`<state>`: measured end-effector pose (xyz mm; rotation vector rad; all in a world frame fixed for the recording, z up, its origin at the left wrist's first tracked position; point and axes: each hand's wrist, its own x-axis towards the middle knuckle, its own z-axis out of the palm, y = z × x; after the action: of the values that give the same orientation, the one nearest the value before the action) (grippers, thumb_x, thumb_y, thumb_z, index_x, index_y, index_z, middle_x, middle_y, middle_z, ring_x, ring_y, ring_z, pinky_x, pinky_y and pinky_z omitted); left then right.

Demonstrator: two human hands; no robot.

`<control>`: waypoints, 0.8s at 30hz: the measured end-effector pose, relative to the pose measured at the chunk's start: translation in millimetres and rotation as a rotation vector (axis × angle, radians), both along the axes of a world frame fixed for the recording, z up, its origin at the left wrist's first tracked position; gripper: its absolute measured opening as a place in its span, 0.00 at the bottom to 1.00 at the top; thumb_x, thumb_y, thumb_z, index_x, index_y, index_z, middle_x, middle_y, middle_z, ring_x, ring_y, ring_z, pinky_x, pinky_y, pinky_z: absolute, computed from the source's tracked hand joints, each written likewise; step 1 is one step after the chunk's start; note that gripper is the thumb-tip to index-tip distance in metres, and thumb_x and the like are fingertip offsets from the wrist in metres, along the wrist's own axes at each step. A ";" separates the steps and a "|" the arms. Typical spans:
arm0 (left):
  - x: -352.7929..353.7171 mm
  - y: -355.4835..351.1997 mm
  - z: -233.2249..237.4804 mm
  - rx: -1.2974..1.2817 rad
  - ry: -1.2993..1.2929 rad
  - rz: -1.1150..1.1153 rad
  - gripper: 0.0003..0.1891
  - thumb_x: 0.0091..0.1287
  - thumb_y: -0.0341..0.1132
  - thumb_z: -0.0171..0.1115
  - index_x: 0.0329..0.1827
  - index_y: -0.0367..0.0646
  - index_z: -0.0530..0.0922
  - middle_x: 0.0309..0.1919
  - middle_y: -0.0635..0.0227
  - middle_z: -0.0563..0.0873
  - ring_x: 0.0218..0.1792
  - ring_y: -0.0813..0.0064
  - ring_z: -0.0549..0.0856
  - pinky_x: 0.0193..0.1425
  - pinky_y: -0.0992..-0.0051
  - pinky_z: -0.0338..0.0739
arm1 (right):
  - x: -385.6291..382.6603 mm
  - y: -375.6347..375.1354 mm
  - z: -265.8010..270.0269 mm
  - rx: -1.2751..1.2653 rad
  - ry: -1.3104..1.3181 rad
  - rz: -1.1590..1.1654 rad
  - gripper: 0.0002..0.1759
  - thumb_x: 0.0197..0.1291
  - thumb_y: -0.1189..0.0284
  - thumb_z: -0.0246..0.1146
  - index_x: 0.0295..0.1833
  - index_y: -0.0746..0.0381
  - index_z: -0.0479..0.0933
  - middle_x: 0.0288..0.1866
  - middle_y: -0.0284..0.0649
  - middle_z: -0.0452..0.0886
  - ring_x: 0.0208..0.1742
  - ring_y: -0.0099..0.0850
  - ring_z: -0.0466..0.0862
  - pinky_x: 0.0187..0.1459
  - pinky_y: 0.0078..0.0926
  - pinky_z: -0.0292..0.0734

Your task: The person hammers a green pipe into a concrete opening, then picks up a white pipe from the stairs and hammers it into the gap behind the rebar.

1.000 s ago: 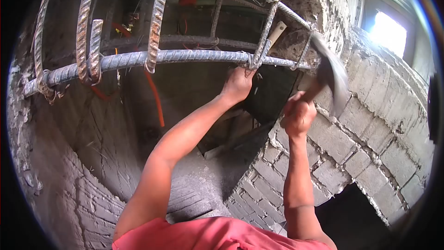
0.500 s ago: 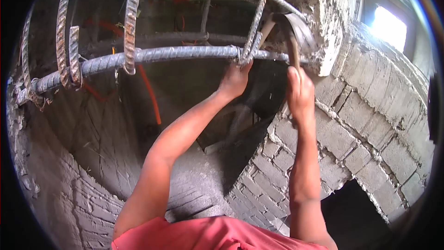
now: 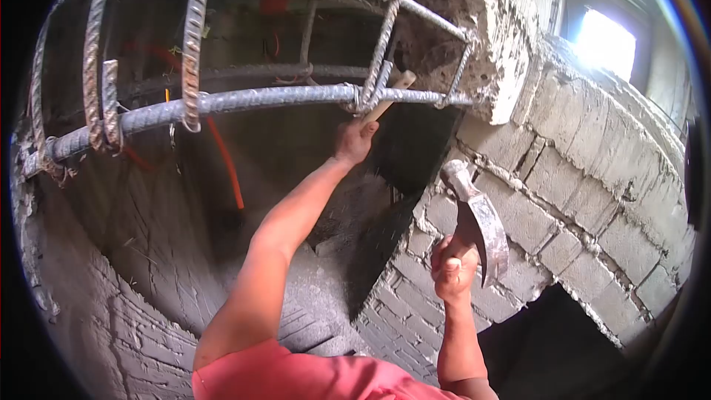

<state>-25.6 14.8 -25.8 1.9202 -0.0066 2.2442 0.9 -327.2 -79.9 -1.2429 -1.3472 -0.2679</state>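
Observation:
My right hand (image 3: 455, 267) is wrapped round the handle of a claw hammer (image 3: 485, 222), whose metal head stands above the fist in front of the block wall. Below the front rebar (image 3: 252, 98), my left hand (image 3: 355, 141) grips a pale wooden stick (image 3: 385, 100). The stick slants up to the right past the bar, its upper end near the tied vertical bar (image 3: 389, 26). The lower end is hidden in the fist.
Rough concrete (image 3: 503, 44) meets the rebar cage on the right, above a block wall (image 3: 555, 222) with a dark opening (image 3: 555, 341). An orange tube (image 3: 226, 163) hangs behind the bars. Bent rebar (image 3: 194, 44) rises at left.
My right hand and the hammer have dropped from beside the rebar joint to in front of the block wall. My left hand sits slightly lower and left; the view has shifted a little.

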 end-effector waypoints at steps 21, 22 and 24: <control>-49.7 -89.2 48.2 -0.363 0.351 -0.092 0.32 0.74 0.64 0.45 0.36 0.38 0.72 0.22 0.46 0.79 0.31 0.36 0.80 0.32 0.51 0.72 | -13.7 33.0 101.8 0.703 -0.066 0.542 0.39 0.59 0.28 0.53 0.35 0.58 0.63 0.22 0.36 0.67 0.19 0.27 0.68 0.20 0.24 0.68; -47.2 -90.4 47.9 -0.362 0.337 -0.064 0.31 0.75 0.63 0.46 0.35 0.38 0.72 0.24 0.45 0.80 0.32 0.36 0.80 0.33 0.51 0.72 | -7.1 40.6 110.1 0.657 -0.107 0.371 0.36 0.62 0.31 0.53 0.35 0.58 0.63 0.22 0.36 0.68 0.19 0.26 0.68 0.19 0.24 0.67; -44.9 -93.2 47.1 -0.354 0.316 -0.065 0.31 0.75 0.62 0.46 0.35 0.38 0.73 0.24 0.45 0.80 0.32 0.36 0.80 0.33 0.51 0.72 | 16.8 70.0 109.6 0.518 -0.112 0.182 0.32 0.68 0.38 0.52 0.34 0.58 0.65 0.21 0.35 0.69 0.20 0.23 0.69 0.19 0.23 0.66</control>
<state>-70.6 -78.4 21.3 2.0108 0.3424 1.7359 17.8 -257.2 29.7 -0.6771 -1.3638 -0.5265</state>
